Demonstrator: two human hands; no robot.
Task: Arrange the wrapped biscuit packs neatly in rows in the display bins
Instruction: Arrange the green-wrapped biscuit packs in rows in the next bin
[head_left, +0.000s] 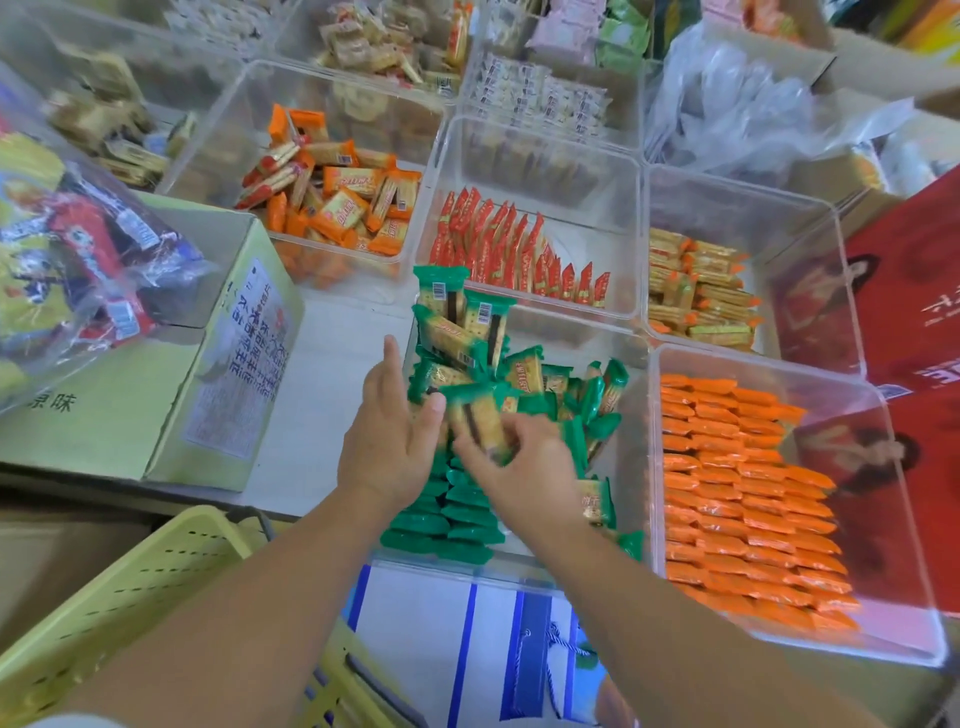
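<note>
The right hand (524, 467) is gripping one green pack (475, 423), blurred, in curled fingers above the middle of the clear bin (509, 567). The left hand (389, 447) is hovering just beside it, holding nothing, with fingers straight and the thumb lying by the pack's left end. Beneath the hands, green rows (452, 512) are standing on edge along the bin's near left side. A loose heap (519, 374) of the same packs is lying tumbled in the far half. Orange packs (743, 499) are lying in rows in the neighbouring bin on the right.
</note>
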